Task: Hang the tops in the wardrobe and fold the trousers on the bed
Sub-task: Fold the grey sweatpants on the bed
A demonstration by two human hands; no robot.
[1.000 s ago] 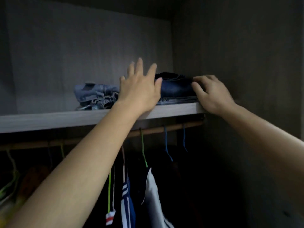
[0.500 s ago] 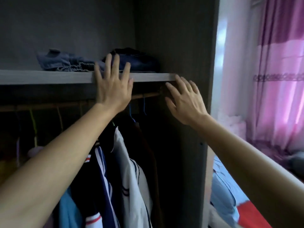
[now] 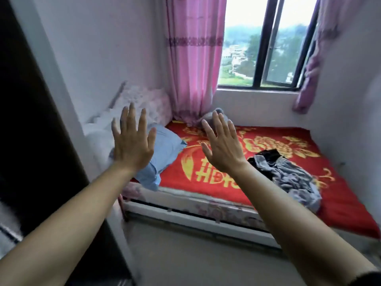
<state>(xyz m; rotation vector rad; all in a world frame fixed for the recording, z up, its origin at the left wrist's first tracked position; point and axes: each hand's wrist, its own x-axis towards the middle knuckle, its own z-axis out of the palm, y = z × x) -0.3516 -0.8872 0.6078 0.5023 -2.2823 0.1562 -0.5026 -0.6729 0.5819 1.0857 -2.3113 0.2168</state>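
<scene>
The left hand [image 3: 132, 145] and right hand [image 3: 223, 149] are raised, each grip spread and empty. The crumpled grey-and-black clothes [image 3: 288, 174] lie near the front edge of the bed [image 3: 340, 203], toward its right side. Grabbed carelessly, the tangle could slide off onto the floor [image 3: 185, 254].

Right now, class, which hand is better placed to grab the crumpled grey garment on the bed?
Probably right. The right hand, open and empty, is nearer the grey garment; the left hand is off by the blue pillow.
</scene>
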